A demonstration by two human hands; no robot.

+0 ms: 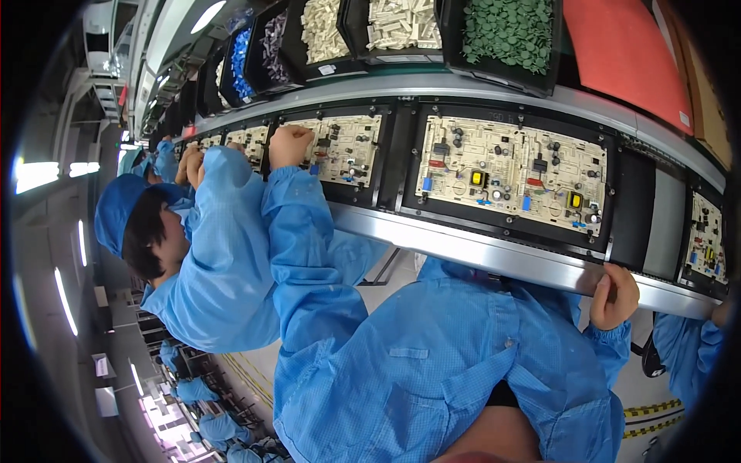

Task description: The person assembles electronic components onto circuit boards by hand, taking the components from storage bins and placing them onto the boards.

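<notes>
My left hand (291, 147) reaches over the near part of a circuit board pair (343, 147) in a black tray on the line. Its fingers are pinched together, and what they hold, if anything, is hidden. My right hand (615, 297) rests loosely curled against the front metal rail (471, 235), with nothing visible in it. Between my hands lies another pair of cream circuit boards (475, 143) in a black tray (505, 224). They carry black capacitors, yellow transformers, and red and blue parts.
Black bins behind the line hold green discs (508, 35), white parts (403, 23), grey parts (274, 48) and blue parts (241, 65). A red sheet (629, 58) lies at the far right. A co-worker (212, 262) works close on my left. Another board (704, 235) sits at right.
</notes>
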